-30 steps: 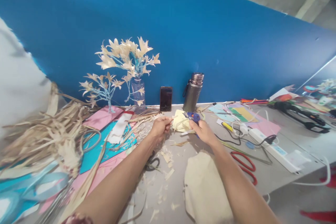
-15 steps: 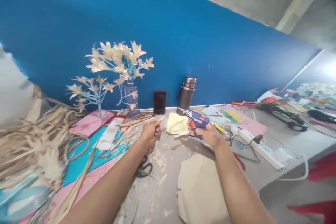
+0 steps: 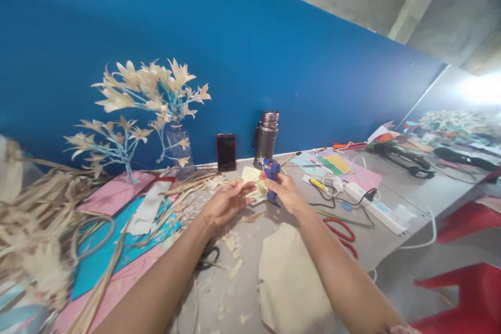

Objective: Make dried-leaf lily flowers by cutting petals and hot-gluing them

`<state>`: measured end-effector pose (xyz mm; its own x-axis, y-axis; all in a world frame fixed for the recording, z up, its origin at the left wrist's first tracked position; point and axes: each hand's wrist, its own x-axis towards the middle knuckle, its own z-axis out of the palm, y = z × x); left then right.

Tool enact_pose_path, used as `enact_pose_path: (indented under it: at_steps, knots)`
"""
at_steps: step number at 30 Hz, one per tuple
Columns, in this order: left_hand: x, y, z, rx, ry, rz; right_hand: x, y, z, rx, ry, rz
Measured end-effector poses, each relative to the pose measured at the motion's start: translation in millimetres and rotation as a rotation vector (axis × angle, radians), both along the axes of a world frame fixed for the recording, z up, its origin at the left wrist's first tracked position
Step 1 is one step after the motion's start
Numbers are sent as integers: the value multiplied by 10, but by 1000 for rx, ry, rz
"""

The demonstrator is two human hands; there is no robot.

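My right hand (image 3: 286, 192) is wrapped around a blue hot glue gun (image 3: 271, 171), its nozzle end pointing up and to the left with pale strands about it. Close to its left, my left hand (image 3: 227, 201) has its fingers apart and loosely bent; I make out nothing in them. Behind both hands lies a pale yellow sheet (image 3: 250, 173), partly hidden by the fingers and the gun. Pale scraps (image 3: 231, 242) litter the table below the left hand, beside dark-handled scissors (image 3: 209, 258) half covered by my left forearm.
Flower stems in a clear bottle (image 3: 180, 148), a phone (image 3: 226, 152) and a dark flask (image 3: 266, 138) stand along the blue wall. Dried husks (image 3: 35, 219) pile up at left. A cream cloth pad (image 3: 291, 282) lies in front; a power strip (image 3: 376, 207) with cords is at right.
My right hand has brought the glue gun left and turned it more upright, close to my left hand. The left hand's pinch has loosened into spread fingers. The view has shifted right.
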<state>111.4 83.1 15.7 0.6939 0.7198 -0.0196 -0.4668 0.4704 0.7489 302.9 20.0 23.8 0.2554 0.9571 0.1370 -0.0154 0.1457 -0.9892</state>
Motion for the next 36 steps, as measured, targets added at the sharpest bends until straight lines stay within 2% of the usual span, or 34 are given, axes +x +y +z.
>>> enact_pose_path:
  at_steps: [2, 4, 12, 16, 21, 26, 29, 33, 36]
  knots:
    - [16, -58, 6, 42, -19, -114, -89, 24, -54, -5, 53, 5]
    - [22, -83, -8, 60, -15, -161, -175, 49, -109, -10, 123, 26]
    - [64, -138, -40, 38, 11, -212, -362, 120, -200, -18, 234, 3]
    - [116, -160, 23, 41, 44, -198, -354, 108, -176, 14, 298, 27]
    - [203, -161, 172, 128, 105, -187, -301, 114, -202, 40, 300, 75]
    - [70, -338, 302, 219, 209, -176, -305, 97, -195, 43, 281, 167]
    - [-112, -519, 258, 231, 219, -137, -336, 35, -170, 13, 250, 303]
    - [-308, -724, 92, 214, 208, -49, -383, -53, -165, 10, 171, 533]
    - [-369, -827, -40, 173, 170, -14, -403, -103, -152, -13, 84, 596]
